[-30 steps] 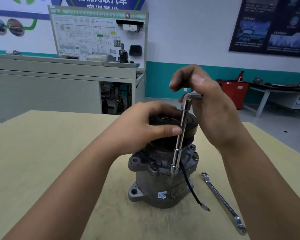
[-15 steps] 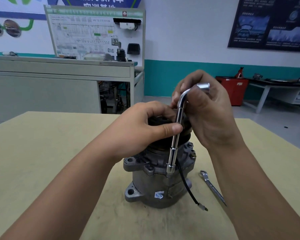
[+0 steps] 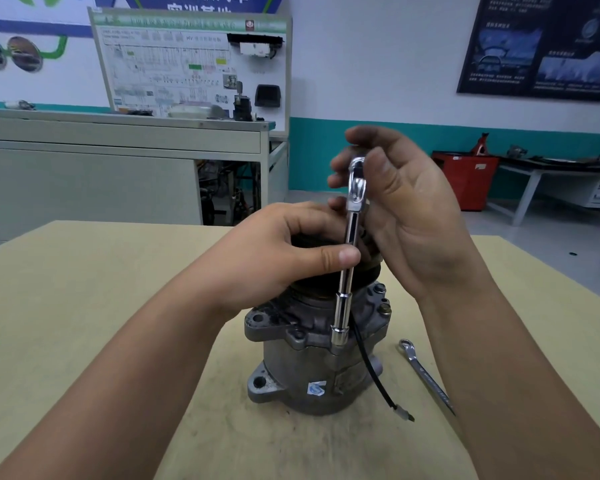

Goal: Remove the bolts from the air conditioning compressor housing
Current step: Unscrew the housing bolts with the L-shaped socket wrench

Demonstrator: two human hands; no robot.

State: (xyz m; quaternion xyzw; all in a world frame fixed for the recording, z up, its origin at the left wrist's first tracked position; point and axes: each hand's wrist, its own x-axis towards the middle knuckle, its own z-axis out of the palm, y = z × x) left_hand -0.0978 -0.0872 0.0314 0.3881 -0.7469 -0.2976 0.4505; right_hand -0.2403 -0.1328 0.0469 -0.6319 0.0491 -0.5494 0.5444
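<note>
A grey metal compressor housing (image 3: 302, 372) stands upright on the tan table (image 3: 84, 306), its black pulley on top partly hidden by my hands. A chrome L-shaped socket wrench (image 3: 347, 271) stands vertical with its socket on a bolt at the housing's front flange. My left hand (image 3: 284, 251) rests on the pulley, thumb pressed against the wrench shaft. My right hand (image 3: 399, 206) is at the bent top of the wrench, palm toward me, fingers curled loosely around the handle end. Two bolts (image 3: 383, 308) show on the right flange.
A combination spanner (image 3: 426, 375) lies on the table right of the housing, partly under my right forearm. A black wire (image 3: 378, 382) hangs from the housing to the tabletop. Behind the table are a grey workbench (image 3: 118, 150), a display board and a red bin (image 3: 468, 181).
My right hand has turned the wrench's bent handle around from pointing right to pointing toward me, and its palm has rotated to face me. My left hand stayed put.
</note>
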